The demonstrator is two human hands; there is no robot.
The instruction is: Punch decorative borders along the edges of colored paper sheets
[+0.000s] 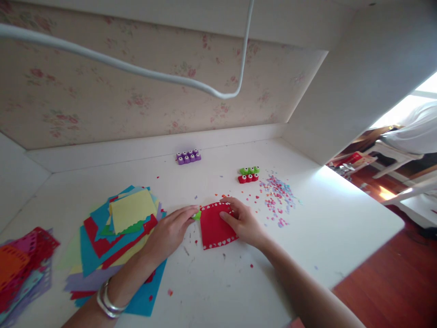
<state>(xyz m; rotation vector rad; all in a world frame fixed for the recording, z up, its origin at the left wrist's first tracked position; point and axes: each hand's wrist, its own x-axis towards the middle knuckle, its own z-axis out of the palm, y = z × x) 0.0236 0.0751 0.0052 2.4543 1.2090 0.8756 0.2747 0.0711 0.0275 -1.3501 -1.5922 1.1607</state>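
Observation:
A red sheet of paper [216, 225] lies on the white table, with rows of small punched shapes along its top and bottom edges. My left hand [175, 225] is closed around a small green craft punch [196, 216] at the sheet's upper left corner. Most of the punch is hidden by my fingers. My right hand [244, 219] grips the sheet at its right side, thumb on top and the other fingers at the far edge. Tiny punched bits are scattered round the sheet.
Coloured paper sheets [133, 212] are piled at the left, with punched sheets [20, 264] farther left. Purple punches [189, 157] stand near the wall. Green punches [250, 170] and red punches [248, 178] stand right of centre, beside a heap of confetti [278, 193]. A white cable [153, 75] hangs above.

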